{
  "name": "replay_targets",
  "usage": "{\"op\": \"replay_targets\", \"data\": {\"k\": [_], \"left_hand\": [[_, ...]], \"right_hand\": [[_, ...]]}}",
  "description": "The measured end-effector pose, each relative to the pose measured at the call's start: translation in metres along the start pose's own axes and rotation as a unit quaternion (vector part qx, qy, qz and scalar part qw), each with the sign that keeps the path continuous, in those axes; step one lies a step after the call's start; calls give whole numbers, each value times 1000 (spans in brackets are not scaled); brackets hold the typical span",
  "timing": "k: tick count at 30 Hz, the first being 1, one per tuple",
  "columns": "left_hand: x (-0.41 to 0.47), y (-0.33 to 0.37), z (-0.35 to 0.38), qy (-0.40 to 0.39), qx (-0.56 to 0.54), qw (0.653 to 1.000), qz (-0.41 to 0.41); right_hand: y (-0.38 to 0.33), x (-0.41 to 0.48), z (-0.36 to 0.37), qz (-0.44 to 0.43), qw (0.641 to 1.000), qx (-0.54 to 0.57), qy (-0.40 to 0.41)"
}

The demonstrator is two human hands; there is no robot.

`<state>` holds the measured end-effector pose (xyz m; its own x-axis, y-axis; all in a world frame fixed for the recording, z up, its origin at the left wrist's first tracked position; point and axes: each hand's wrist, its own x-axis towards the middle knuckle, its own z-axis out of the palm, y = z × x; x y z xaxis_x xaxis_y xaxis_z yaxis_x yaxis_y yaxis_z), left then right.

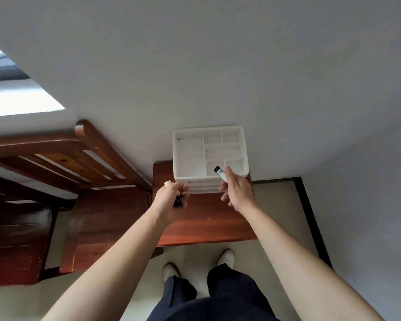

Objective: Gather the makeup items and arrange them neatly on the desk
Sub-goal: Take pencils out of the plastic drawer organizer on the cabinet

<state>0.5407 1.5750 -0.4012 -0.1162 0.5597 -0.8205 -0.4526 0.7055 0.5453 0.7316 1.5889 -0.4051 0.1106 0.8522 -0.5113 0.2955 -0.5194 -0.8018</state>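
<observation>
White wall and a red-brown wooden desk point(202, 225) fill the view; a white organizer point(174, 156) stands at the desk's back edge, against the wall. My right hand point(237, 188) pinches a tube point(220, 173) just above the organizer's front compartments. Its long axis runs diagonally, black cap up and toward the organizer's middle, base hidden in the fingers. I judge it light, rigid and smooth, so liable to slip; best held around the labelled barrel, not the cap. My left hand point(169, 200), just in front of the organizer's front left corner, is curled around a cream-capped item point(167, 183) pointing up and a black item point(177, 201) pointing down. What these are I cannot tell.
</observation>
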Motion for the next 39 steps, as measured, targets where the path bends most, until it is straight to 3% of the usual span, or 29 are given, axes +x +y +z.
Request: {"op": "replay_targets", "data": {"k": [5, 10, 16, 23, 26, 30, 35, 39], "left_hand": [[-43, 45, -31, 72, -48, 990, 114], [-124, 74, -104, 136, -141, 955, 223], [-237, 67, -208, 212, -254, 894, 301], [-425, -42, -391, 291, -360, 793, 396], [-519, -131, -478, 389, -369, 736, 413], [-638, -257, -569, 527, -401, 633, 401], [-750, -404, -630, 644, -463, 478, 378], [-801, -495, -672, 703, -505, 374, 334]], "right_hand": [[-65, 11, 28, -109, 992, 22, -65], [-132, -16, 115, -209, 957, -7, -203], [-180, -126, 215, -356, 873, -57, -329], [-167, -382, 359, -467, 748, -57, -469], [-125, -526, 427, -477, 691, -55, -540], [-49, -723, 492, -487, 596, -61, -636], [54, -928, 522, -522, 429, -93, -731], [131, -1044, 548, -552, 304, -94, -771]]}}
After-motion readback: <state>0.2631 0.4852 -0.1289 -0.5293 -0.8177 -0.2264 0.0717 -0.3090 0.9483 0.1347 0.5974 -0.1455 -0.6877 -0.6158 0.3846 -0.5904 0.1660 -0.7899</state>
